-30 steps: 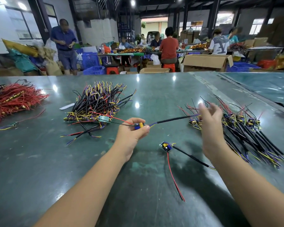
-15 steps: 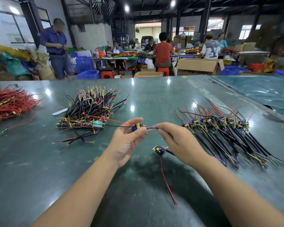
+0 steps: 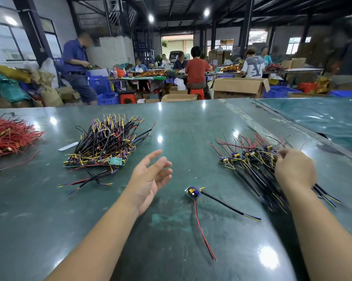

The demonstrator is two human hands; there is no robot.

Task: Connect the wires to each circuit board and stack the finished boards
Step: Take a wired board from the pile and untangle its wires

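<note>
My left hand [image 3: 150, 179] hovers over the green table [image 3: 183, 122] with fingers spread and nothing in it. My right hand [image 3: 294, 171] rests on the pile of wired boards [image 3: 250, 161] at the right. Its curled fingertips pinch a wired board at the pile's far side, though the board itself is mostly hidden. One single board [image 3: 193, 192] lies between my hands, with a black cable and a red wire trailing from it. A heap of boards and loose black, yellow and purple wires [image 3: 104, 145] sits to the left of my left hand.
A bundle of red wires [image 3: 6, 136] lies at the far left edge. A white slip [image 3: 68, 146] lies beside the left heap. A second table [image 3: 323, 118] adjoins at the right. Several people work at benches, with cardboard boxes and blue crates, beyond the far edge.
My right hand carried the wired board from the centre to the right pile. My left hand let go of it and opened.
</note>
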